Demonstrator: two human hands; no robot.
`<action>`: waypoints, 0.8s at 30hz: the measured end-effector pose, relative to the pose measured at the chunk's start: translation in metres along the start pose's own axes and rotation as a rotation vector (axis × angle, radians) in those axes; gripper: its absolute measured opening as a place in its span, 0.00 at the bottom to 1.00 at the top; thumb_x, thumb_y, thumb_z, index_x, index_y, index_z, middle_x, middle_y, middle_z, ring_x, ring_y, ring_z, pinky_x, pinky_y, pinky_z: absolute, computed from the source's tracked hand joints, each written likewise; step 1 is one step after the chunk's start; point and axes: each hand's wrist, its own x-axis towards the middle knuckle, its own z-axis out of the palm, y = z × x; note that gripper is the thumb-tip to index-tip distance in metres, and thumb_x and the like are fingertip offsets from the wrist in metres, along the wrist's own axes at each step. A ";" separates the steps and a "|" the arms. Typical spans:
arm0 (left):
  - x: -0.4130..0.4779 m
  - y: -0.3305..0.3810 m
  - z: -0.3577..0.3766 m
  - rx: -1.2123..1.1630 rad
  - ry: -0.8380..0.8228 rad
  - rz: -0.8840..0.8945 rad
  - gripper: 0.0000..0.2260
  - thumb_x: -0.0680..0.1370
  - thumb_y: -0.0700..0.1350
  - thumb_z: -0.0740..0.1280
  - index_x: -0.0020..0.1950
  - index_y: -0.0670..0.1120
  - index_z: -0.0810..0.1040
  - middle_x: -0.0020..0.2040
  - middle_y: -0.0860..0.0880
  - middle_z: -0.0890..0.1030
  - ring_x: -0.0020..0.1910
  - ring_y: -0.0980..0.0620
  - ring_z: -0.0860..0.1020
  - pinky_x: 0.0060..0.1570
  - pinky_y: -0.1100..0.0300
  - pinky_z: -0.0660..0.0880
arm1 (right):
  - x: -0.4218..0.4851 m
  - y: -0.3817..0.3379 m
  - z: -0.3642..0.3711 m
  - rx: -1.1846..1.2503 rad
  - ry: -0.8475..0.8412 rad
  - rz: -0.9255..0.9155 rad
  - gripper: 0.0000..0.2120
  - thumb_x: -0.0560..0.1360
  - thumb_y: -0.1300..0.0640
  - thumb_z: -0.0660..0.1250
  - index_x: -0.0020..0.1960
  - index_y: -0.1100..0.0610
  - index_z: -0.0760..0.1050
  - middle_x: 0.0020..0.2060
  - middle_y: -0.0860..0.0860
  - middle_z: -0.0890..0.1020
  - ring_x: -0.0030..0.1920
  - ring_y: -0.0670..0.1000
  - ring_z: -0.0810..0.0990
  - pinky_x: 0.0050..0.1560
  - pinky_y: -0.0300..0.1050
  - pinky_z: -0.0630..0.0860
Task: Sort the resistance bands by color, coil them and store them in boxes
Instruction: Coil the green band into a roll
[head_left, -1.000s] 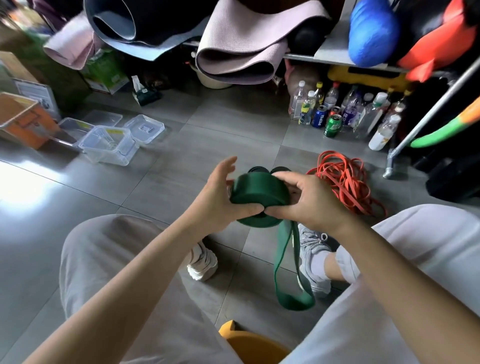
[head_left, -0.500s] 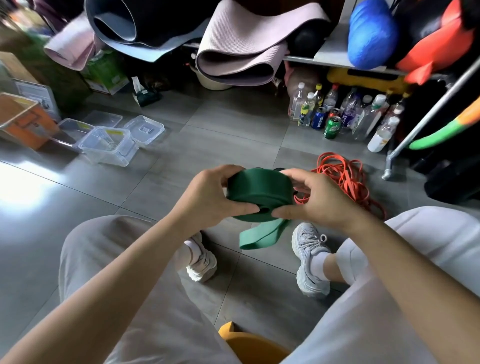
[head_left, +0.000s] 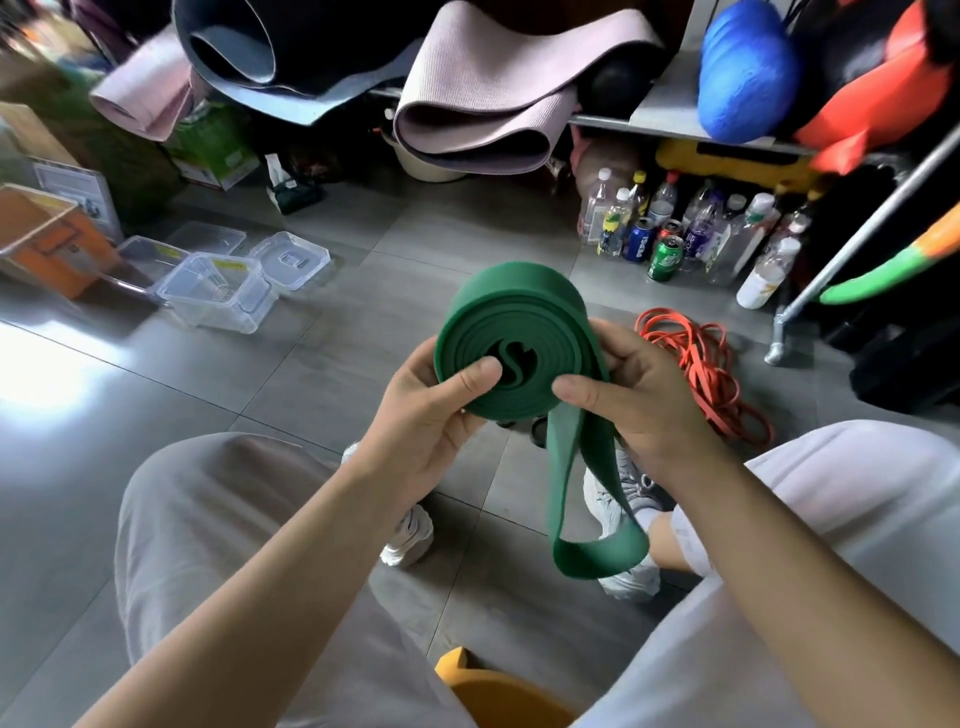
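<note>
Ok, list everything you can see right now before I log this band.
green band: 1, green, mostly coiled, held at centre, tail loop hanging
orange bands: tangled pile, orange, floor right of coil
clear boxes: several, transparent, floor at left
bottles and cans: many, mixed, floor under shelf
mats: several, pink and dark, rolled on shelf
left hand: grips coil, thumb on its face
right hand: grips coil, thumb on its face

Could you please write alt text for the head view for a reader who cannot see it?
Seated person's left hand and right hand grip a mostly coiled green resistance band, its loose end hanging in a loop between the knees. Nearby, orange bands lie tangled on the floor at right and clear plastic boxes sit at left.
</note>
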 end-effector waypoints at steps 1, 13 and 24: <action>0.000 -0.004 -0.001 -0.003 0.004 -0.035 0.19 0.67 0.35 0.74 0.56 0.39 0.77 0.53 0.41 0.82 0.52 0.45 0.81 0.48 0.54 0.79 | 0.000 0.000 0.001 0.025 0.021 0.002 0.22 0.64 0.70 0.70 0.57 0.60 0.74 0.46 0.49 0.85 0.48 0.49 0.83 0.47 0.42 0.80; 0.020 0.059 0.019 1.636 -0.259 -0.052 0.23 0.64 0.53 0.78 0.55 0.49 0.76 0.45 0.54 0.79 0.46 0.54 0.77 0.44 0.60 0.74 | 0.005 -0.005 -0.009 -0.290 -0.158 0.146 0.25 0.62 0.75 0.74 0.55 0.55 0.77 0.48 0.50 0.85 0.49 0.48 0.83 0.48 0.38 0.79; 0.012 0.037 -0.014 1.090 -0.022 0.042 0.23 0.54 0.45 0.82 0.44 0.52 0.78 0.41 0.50 0.83 0.42 0.55 0.81 0.49 0.56 0.79 | -0.001 0.003 -0.020 -0.283 -0.186 0.199 0.28 0.61 0.69 0.74 0.58 0.53 0.75 0.48 0.45 0.84 0.52 0.44 0.81 0.54 0.35 0.75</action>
